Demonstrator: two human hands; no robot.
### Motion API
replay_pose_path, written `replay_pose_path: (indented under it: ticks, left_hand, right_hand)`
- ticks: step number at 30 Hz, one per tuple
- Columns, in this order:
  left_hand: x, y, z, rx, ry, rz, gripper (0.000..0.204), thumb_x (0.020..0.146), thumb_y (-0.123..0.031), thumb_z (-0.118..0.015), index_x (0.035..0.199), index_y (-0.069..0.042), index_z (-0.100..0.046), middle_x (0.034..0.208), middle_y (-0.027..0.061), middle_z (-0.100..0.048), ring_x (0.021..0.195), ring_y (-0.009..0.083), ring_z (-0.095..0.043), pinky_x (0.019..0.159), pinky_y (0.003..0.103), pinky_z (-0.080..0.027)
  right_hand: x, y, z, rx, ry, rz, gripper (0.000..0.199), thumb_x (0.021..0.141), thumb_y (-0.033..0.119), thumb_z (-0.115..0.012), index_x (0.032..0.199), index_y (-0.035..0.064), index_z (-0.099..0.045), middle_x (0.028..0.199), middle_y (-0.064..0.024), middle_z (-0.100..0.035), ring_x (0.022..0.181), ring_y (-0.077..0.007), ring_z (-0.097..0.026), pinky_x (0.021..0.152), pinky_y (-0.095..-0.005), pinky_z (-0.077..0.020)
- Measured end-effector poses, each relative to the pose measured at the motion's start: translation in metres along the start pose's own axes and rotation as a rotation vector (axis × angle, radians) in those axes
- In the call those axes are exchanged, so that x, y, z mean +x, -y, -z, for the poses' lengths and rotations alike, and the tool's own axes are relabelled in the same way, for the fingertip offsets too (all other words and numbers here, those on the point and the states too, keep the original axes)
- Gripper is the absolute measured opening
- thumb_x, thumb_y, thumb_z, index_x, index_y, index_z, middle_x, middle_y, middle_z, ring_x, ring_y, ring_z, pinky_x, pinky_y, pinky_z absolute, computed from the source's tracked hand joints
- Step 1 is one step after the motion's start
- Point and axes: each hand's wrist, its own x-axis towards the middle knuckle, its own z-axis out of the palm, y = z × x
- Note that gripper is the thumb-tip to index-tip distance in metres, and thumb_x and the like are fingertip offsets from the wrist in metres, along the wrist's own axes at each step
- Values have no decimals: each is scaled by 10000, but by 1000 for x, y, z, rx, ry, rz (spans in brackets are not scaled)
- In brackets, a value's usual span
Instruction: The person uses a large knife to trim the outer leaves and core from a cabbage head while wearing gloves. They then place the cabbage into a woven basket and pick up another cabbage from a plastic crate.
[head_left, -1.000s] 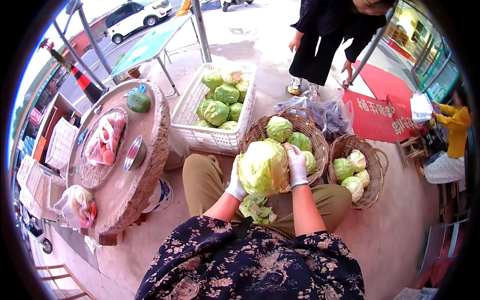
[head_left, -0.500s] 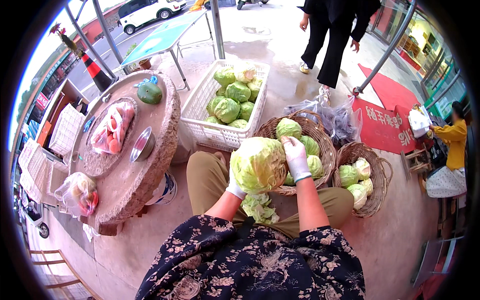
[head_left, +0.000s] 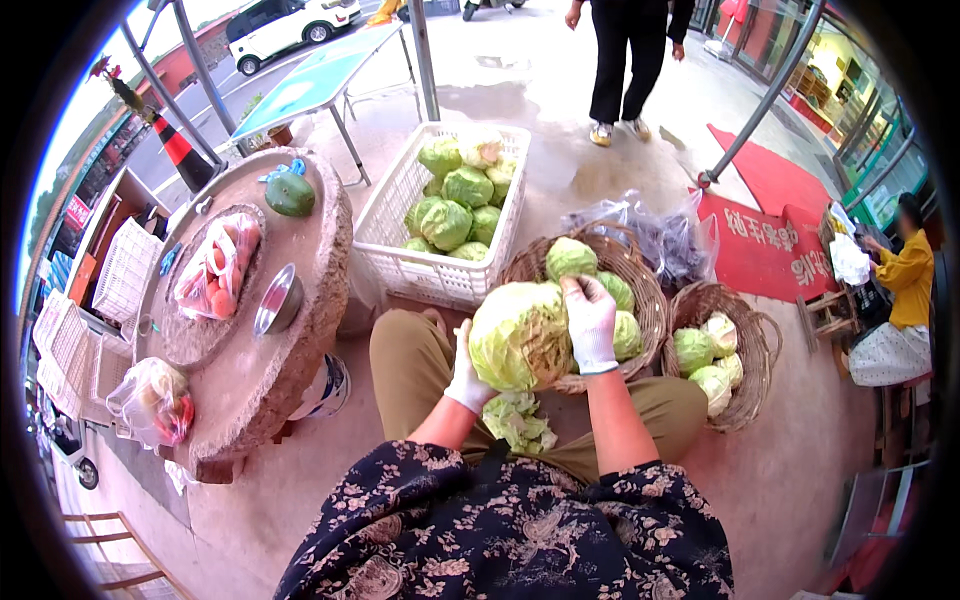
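Large pale-green cabbage head [head_left: 520, 335] sits above the person's lap, at 9 o'clock of the round woven wicker basket [head_left: 640, 285]. White-gloved left hand [head_left: 467, 372] cups it from below; white-gloved right hand [head_left: 590, 322] grips its right side. Risk: the head is bulky and its leaves loose, so the grip may slip and it could fall onto the peeled green leaves [head_left: 517, 420] in the lap or roll to the ground.

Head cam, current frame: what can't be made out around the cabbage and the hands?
- Left hand: palm and fingertips hidden behind the held cabbage, head view.
- Large wicker basket: near rim and contents covered by cabbage and right hand.
- Loose leaves on the lap: count too small to tell.
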Motion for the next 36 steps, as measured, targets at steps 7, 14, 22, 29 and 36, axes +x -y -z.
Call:
replay_pose_path:
  ticks: [7, 14, 22, 29, 36]
  left_hand:
    - [26, 23, -28, 1462, 85, -578, 567, 927, -294, -529, 1412, -72, -335, 1403, 97, -439, 1271, 230, -446, 1074, 401, -366]
    - [42, -24, -7, 142, 16, -311, 662, 878, -535, -396, 1395, -121, -397, 1380, 107, -459, 1263, 301, -434, 1061, 485, -346]
    - [46, -39, 7, 271, -92, -204, 749, 838, -605, -461, 1391, -102, -410, 1378, 117, -469, 1254, 304, -443, 1056, 480, -337]
    - [47, -34, 30, 243, -102, -263, 783, 825, -603, -513, 1385, -67, -405, 1364, 131, -478, 1233, 296, -466, 1048, 452, -361]
    - [31, -37, -12, 732, -73, -498, 811, 801, -562, -549, 1408, -59, -356, 1383, 124, -435, 1289, 259, -402, 1063, 428, -349]
  right_hand:
    - [7, 25, -2, 430, -207, 242, 170, 914, 181, -614, 947, 18, -651, 843, 8, -616, 751, -77, -532, 697, -217, -437]
    - [-39, -11, 36, 210, 314, -132, 261, 938, 241, -588, 1027, -3, -619, 922, -14, -637, 812, -85, -559, 737, -221, -463]
    - [-64, -69, 41, 14, 662, -260, 226, 912, 164, -598, 1039, -23, -588, 888, -41, -601, 836, -105, -538, 781, -253, -451]
    - [-53, -46, 55, -99, 726, -293, 240, 898, 193, -595, 1010, -19, -610, 827, -59, -625, 739, -125, -572, 693, -262, -474]
    - [-28, -28, 33, 214, 333, -354, 975, 752, 728, -573, 1377, 12, -356, 1340, -185, -442, 1191, -296, -487, 989, -451, -434]
